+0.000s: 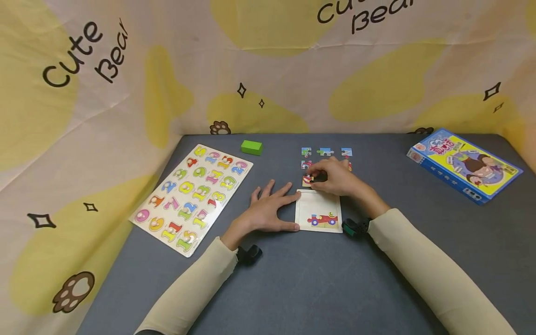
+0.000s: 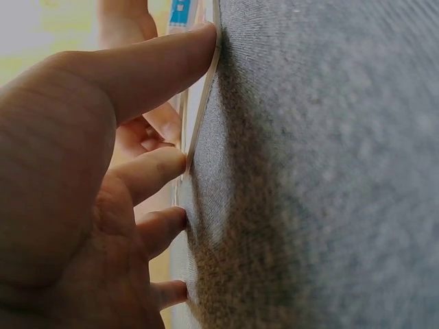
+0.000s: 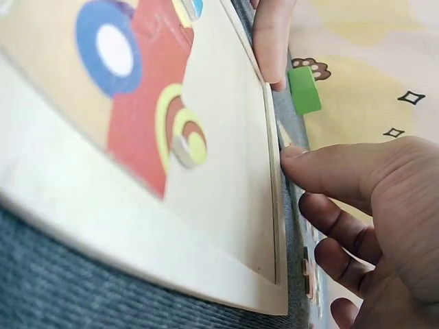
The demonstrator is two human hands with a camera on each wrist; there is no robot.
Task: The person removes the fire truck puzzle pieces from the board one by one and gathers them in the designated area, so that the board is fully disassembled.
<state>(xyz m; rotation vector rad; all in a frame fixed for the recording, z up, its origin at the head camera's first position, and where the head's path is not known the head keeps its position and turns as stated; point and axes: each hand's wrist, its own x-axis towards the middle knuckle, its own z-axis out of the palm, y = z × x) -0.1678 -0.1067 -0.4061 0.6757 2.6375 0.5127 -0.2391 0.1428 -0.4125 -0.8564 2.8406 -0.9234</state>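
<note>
A square white puzzle tray [image 1: 318, 200] lies on the table with a red vehicle picture [image 1: 323, 220] partly assembled along its near side. My left hand [image 1: 270, 211] is spread flat beside it, with thumb and index fingertip touching the tray's left edge. Just beyond the tray, my right hand [image 1: 337, 177] has its thumb and curled fingers at the edges of a red and yellow puzzle piece [image 1: 307, 180], pinching it. That hand partly covers other loose pieces, among them a red one [image 1: 306, 164]. In the right wrist view the pinched piece is mostly hidden.
Farther back lie more pieces, including a blue and green one [image 1: 324, 151] and a blue one [image 1: 346, 151]. A number board [image 1: 167, 216] is at left, a green block [image 1: 251, 148] behind it. A blue and yellow box [image 1: 465, 165] sits at right. Printed cloth [image 1: 284, 70] encloses the table.
</note>
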